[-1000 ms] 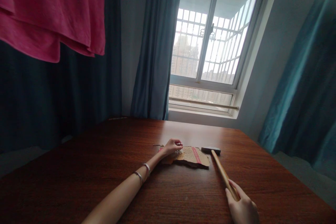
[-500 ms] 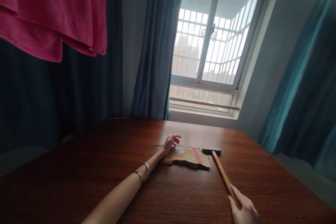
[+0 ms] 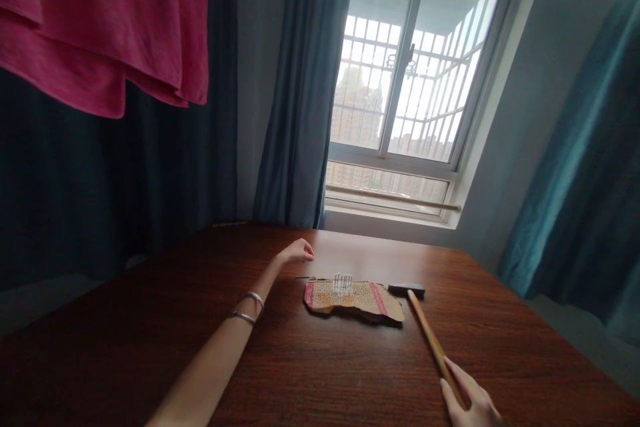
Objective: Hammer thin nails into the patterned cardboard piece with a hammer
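My right hand (image 3: 474, 400) is wrapped round the wooden handle of a hammer (image 3: 434, 340), whose dark head rests on the table beside the board's right end. Flat in the middle of the table lies a worn, ragged-edged board (image 3: 367, 299) with pink bands and many small holes. Several nails (image 3: 343, 282) stand upright in it, on a whitish patch. My left hand (image 3: 300, 251) hovers beyond the board's left end, fingers curled together; anything inside them is hidden. Below it, a thin dark nail-like piece (image 3: 303, 277) lies on the table behind the board.
The brown wooden table (image 3: 280, 373) reaches back to a barred window (image 3: 400, 80). Blue curtains (image 3: 305, 93) hang at both sides. A pink cloth (image 3: 110, 27) hangs at the upper left.
My left hand has drawn away from the standing nails, up and to the left, and its fingers have curled in. The right hand and hammer keep their place on the table.
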`<state>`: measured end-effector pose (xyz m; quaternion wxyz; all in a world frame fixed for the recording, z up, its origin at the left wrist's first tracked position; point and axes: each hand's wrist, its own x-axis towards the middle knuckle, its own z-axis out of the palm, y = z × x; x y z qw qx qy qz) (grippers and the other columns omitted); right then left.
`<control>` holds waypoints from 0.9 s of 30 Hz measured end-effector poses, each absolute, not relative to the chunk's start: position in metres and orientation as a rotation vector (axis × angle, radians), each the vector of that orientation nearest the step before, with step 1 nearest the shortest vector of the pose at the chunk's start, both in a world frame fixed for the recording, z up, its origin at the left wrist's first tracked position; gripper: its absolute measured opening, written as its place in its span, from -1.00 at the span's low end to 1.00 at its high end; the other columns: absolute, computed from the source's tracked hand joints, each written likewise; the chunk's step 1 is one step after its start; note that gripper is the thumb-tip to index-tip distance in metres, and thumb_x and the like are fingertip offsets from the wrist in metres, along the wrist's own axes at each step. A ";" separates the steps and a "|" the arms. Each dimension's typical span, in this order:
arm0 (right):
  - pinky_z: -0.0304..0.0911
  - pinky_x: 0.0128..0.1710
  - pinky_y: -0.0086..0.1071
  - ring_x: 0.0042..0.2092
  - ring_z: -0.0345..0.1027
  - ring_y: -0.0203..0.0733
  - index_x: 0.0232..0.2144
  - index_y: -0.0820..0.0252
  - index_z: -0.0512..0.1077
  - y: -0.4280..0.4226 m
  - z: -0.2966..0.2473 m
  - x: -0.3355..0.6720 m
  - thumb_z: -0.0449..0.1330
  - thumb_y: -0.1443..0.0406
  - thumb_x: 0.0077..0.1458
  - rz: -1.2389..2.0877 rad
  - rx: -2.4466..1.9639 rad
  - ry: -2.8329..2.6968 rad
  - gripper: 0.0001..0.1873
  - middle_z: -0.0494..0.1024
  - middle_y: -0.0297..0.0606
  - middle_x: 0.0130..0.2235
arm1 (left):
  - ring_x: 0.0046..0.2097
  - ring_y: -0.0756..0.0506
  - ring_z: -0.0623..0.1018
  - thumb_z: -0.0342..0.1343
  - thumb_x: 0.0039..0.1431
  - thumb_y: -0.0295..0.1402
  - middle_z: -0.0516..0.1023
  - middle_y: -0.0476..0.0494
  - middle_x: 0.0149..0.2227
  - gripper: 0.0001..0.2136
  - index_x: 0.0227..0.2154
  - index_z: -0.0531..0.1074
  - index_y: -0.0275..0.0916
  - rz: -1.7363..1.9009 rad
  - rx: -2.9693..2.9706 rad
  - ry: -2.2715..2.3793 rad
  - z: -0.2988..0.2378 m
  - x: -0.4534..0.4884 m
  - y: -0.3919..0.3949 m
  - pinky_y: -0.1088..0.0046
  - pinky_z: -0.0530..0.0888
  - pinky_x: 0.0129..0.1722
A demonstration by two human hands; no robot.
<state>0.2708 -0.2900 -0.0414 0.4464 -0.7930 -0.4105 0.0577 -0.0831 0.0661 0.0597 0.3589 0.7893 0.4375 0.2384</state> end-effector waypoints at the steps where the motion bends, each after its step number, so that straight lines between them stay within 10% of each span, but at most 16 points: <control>1: 0.21 -0.01 -0.21 -0.05 0.33 0.04 -0.20 0.10 0.47 -0.290 -0.042 0.272 0.12 0.10 -0.22 0.141 -1.962 -1.025 -0.53 0.50 -0.22 -0.11 | -0.52 -0.01 0.40 0.15 -0.33 -0.36 0.46 -0.07 -0.63 -0.83 -0.60 0.50 -0.36 0.583 2.080 1.147 0.060 -0.088 0.066 0.55 0.25 -0.53; 27: 0.35 -0.16 -0.21 -0.16 0.42 0.02 -0.25 0.08 0.50 -0.289 -0.049 0.280 0.15 0.11 -0.21 -0.024 -1.931 -1.128 -0.59 0.55 -0.25 -0.19 | -0.55 -0.02 0.39 0.09 -0.38 -0.46 0.49 -0.10 -0.58 -0.79 -0.55 0.50 -0.35 0.144 2.235 1.325 0.055 -0.089 0.040 0.55 0.20 -0.60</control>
